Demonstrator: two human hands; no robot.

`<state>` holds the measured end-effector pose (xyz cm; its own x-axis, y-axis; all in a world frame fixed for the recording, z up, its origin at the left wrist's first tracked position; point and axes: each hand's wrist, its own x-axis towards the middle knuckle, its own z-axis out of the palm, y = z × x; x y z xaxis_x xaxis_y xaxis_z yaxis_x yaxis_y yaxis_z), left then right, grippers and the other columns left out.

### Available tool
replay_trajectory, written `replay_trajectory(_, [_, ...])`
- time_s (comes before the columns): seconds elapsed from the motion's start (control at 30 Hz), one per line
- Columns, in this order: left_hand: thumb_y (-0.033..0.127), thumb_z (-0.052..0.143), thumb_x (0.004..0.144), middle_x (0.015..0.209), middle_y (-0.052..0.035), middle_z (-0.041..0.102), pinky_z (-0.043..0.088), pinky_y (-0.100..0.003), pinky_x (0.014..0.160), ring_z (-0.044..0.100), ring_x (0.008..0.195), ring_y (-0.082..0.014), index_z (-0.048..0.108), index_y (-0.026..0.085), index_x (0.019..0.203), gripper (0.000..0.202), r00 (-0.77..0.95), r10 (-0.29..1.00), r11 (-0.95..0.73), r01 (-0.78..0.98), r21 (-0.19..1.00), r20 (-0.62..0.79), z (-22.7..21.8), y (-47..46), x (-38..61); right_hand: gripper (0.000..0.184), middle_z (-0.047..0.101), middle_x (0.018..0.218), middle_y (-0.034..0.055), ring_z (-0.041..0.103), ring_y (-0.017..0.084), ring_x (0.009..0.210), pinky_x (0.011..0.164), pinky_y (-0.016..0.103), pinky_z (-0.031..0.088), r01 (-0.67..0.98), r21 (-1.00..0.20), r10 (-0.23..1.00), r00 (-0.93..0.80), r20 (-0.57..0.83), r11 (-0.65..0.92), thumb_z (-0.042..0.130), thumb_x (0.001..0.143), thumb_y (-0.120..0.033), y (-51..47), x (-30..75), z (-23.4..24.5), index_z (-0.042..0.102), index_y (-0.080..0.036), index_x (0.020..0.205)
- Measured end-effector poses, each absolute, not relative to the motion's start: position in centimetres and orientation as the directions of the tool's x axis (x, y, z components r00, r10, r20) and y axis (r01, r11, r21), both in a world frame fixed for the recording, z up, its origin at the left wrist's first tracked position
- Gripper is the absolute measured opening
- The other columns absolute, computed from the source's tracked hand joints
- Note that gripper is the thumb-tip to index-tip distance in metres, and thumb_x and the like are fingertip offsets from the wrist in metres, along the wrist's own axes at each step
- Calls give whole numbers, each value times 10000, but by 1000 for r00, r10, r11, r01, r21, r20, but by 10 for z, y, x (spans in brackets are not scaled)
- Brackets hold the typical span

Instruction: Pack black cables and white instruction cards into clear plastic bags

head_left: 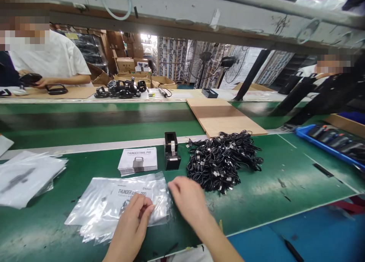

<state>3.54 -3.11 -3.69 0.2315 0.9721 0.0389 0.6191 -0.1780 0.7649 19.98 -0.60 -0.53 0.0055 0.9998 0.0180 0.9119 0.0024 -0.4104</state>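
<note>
A clear plastic bag (107, 193) with a printed THUNDER TRAIL PRO booklet (124, 192) inside lies atop other clear bags on the green bench. Over the booklet, my left hand (132, 220) is closed, its thumb and fingers pinching at the bag. My right hand (189, 199) is by the bag's right edge with fingers curled; whatever they hold is hidden. Just beyond the bags sits a stack of white booklets (137, 161), beside a black tape dispenser (172, 152). A heap of black USB cables (224, 159) lies past my right hand.
More bagged sheets (28, 176) lie at the left. A wooden board (228, 117) rests behind the cables. On the right stands a blue tray (327, 144) of dark items. Across the bench, a person in white (57, 53) handles black parts near a pile of black frames (122, 88).
</note>
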Motion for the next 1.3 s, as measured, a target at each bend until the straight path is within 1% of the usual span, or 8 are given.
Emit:
replay_trajectory(0.13, [356,373,868,747,3,509,388,-282,597,495,650,-176,488,235,725,220,233,972,-185,675,714,31,-43,-31,35,271,574,898,141,586,253,812,559,283,432,977,-85,964,207,169,-195,529,820,-369,19,229,3,614,-114,853])
replay_trajectory(0.3, [339,371,873,767,-10,527,410,-282,605,527,690,-184,487,231,739,207,258,965,-218,714,665,40,-46,-30,38,130,571,883,121,607,236,756,548,283,451,974,-84,964,223,143,-213,575,785,-212,28,242,-4,615,-112,857])
replay_trajectory(0.37, [329,360,877,771,-15,527,417,-285,609,531,695,-184,479,227,738,210,268,963,-224,719,658,36,-45,-29,38,169,570,911,109,610,211,735,572,286,456,960,-158,949,258,183,-231,498,833,-223,19,248,-7,605,-126,919])
replay_trajectory(0.47, [322,346,882,777,-19,527,425,-289,617,535,701,-182,472,223,737,216,277,960,-228,720,656,30,-42,-29,38,268,589,884,81,592,176,698,644,295,466,811,-556,894,373,247,-185,451,855,-319,-4,254,-12,578,-149,1021])
replay_trajectory(0.6, [332,355,878,774,-19,526,423,-296,622,533,703,-186,477,223,742,212,269,963,-221,716,662,30,-42,-30,39,362,585,647,25,555,152,567,509,250,441,228,-957,960,252,-119,-179,519,790,-404,-36,239,-24,580,-138,1028])
replay_trajectory(0.73, [360,356,875,735,-3,516,416,-298,621,518,662,-179,468,226,753,213,197,980,-162,678,717,35,-43,-31,39,243,522,557,-25,495,113,490,490,222,386,206,-940,959,-25,-281,-270,560,756,-297,-53,222,-37,642,-151,932])
replay_trajectory(1.07, [349,363,875,727,9,486,402,-278,624,487,669,-164,455,224,739,207,178,978,-192,567,801,108,-35,-38,44,134,632,775,15,563,148,682,636,235,391,589,-808,999,23,26,7,567,743,-156,-38,195,-22,644,-186,849])
replay_trajectory(1.3, [388,397,860,687,19,483,404,-263,598,487,628,-151,456,219,753,209,77,993,-119,471,874,94,-9,-28,32,325,509,511,-48,460,90,479,481,191,318,408,-897,928,-373,9,172,403,881,-321,-26,179,14,658,-191,727])
